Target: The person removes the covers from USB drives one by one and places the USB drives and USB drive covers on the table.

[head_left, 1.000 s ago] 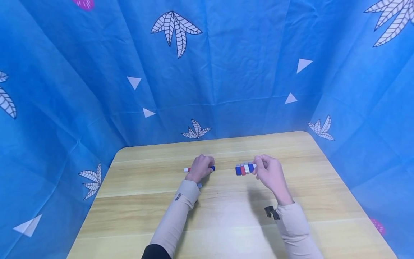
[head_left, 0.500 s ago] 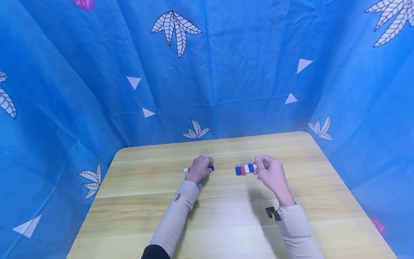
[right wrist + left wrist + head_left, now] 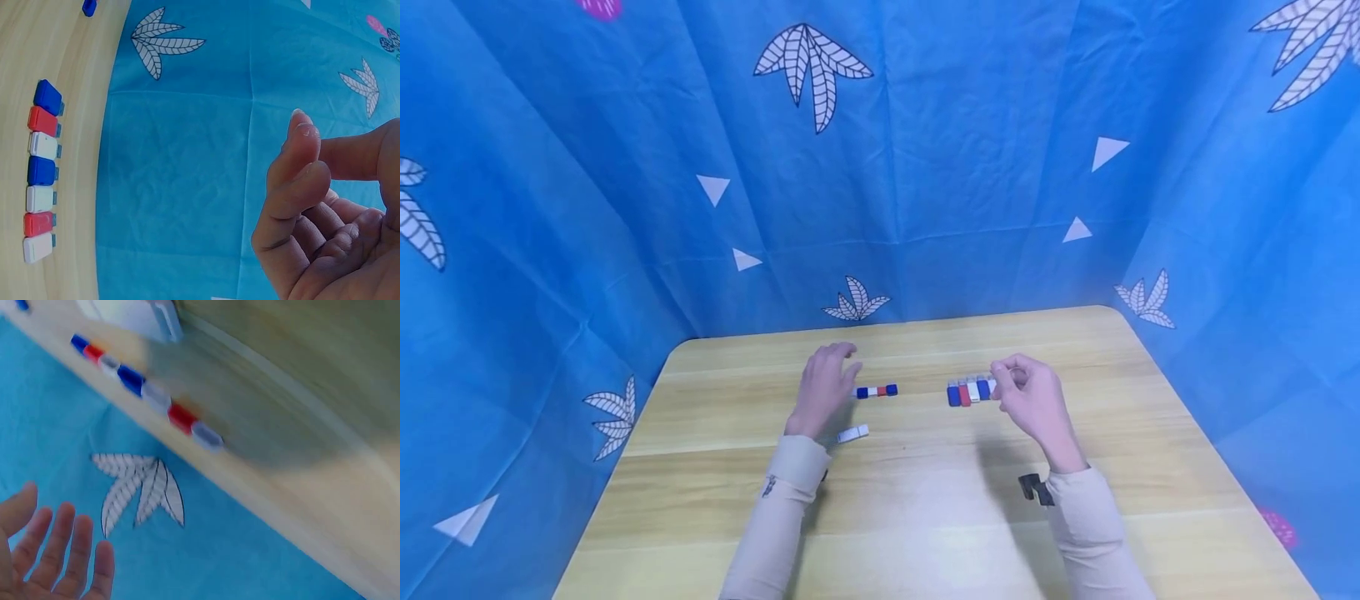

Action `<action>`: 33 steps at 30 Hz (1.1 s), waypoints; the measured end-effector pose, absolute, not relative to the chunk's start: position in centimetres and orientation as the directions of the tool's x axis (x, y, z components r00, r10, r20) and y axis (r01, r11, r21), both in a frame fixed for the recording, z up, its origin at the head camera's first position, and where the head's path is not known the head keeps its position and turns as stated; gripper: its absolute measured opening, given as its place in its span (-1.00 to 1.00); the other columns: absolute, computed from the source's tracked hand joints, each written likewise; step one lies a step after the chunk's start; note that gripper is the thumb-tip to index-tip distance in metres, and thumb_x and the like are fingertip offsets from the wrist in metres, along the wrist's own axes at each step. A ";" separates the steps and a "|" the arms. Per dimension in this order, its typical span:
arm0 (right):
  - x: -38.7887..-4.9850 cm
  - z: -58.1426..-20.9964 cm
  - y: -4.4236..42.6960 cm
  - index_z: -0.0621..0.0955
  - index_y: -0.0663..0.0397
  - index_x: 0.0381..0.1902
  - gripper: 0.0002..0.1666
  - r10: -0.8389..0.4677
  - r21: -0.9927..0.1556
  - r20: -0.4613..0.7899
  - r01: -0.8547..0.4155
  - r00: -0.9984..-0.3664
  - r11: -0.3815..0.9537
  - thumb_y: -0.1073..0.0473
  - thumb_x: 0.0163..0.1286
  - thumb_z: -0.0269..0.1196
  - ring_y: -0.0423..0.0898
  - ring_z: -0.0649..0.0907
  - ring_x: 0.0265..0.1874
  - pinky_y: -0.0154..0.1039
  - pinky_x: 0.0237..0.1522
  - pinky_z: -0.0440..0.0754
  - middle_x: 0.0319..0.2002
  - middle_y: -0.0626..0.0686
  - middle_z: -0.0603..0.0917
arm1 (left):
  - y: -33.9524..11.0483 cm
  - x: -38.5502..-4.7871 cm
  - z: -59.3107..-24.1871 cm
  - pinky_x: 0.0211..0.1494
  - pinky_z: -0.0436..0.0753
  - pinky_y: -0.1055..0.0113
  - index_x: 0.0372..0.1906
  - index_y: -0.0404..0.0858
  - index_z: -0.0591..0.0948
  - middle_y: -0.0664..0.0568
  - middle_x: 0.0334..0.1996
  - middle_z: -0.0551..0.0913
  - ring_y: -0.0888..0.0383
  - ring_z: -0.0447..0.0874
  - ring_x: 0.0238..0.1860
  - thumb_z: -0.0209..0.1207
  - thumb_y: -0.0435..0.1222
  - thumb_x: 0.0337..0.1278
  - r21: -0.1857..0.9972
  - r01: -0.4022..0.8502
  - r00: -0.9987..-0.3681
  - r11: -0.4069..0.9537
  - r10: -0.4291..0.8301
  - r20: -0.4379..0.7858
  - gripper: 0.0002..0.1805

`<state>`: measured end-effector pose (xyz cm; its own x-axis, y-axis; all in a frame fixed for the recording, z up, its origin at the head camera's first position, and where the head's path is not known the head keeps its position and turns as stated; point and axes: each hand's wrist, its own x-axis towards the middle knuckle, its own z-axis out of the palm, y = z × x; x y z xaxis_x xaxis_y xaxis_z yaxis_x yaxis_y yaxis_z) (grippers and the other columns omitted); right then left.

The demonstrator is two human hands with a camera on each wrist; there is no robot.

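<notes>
In the head view my left hand (image 3: pixel 824 383) hovers by the left end of a row of small blue, red and white pieces that look like USB caps (image 3: pixel 876 391). Its fingers are spread and hold nothing; the left wrist view shows the same caps (image 3: pixel 156 398) end to end. A white oblong stick with a seam (image 3: pixel 853 433) lies just nearer. My right hand (image 3: pixel 1030 404) is above the right end of a row of USB sticks (image 3: pixel 964 394), hiding part of it. In the right wrist view these USB sticks (image 3: pixel 41 170) lie side by side; the loosely curled fingers (image 3: pixel 300 187) hold nothing visible.
Everything lies on a light wooden table (image 3: pixel 925 517) with rounded far corners. A blue patterned cloth (image 3: pixel 970 183) hangs behind it and along both sides. Bare tabletop separates the two rows.
My left hand has lifted off the row of caps and moved left, its fingers opening out. More caps and the white stick now show. The right hand has hardly moved.
</notes>
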<state>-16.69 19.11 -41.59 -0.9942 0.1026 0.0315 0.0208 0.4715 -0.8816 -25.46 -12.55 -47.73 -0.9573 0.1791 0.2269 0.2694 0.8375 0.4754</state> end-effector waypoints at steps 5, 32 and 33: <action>-17.2 -41.6 18.3 0.66 0.21 -0.12 -0.77 0.063 -0.866 0.062 -0.023 -0.996 0.500 0.17 0.54 0.14 -0.10 0.62 -0.60 -0.30 -0.67 0.51 -0.50 0.12 0.73 | -15.3 -22.4 -46.8 0.05 0.72 0.03 0.13 -0.23 0.61 -0.14 0.00 0.73 -0.11 0.72 0.00 0.23 -0.20 0.38 0.557 0.218 -0.949 0.801 0.041 0.311 -0.68; -21.0 -47.3 4.9 0.72 0.10 -0.14 -0.87 -0.444 -0.605 0.086 -0.401 -0.892 0.688 0.20 0.41 0.31 -0.14 0.70 -0.28 -0.29 -0.21 0.70 -0.23 0.03 0.77 | -18.8 -13.0 -49.3 -0.47 0.50 0.48 -0.35 -0.29 0.63 0.02 -0.57 0.63 0.27 0.48 -0.54 0.32 -0.40 0.21 0.611 0.116 -0.861 0.783 -0.227 0.455 -0.92; -21.1 -47.6 4.5 0.72 0.12 -0.14 -0.86 -0.470 -0.588 0.089 -0.427 -0.878 0.687 0.20 0.41 0.31 -0.11 0.71 -0.25 -0.26 -0.17 0.72 -0.22 0.04 0.77 | -18.8 -13.1 -49.2 -0.47 0.50 0.48 -0.35 -0.29 0.63 0.03 -0.58 0.64 0.27 0.48 -0.54 0.33 -0.40 0.21 0.609 0.113 -0.862 0.785 -0.227 0.453 -0.92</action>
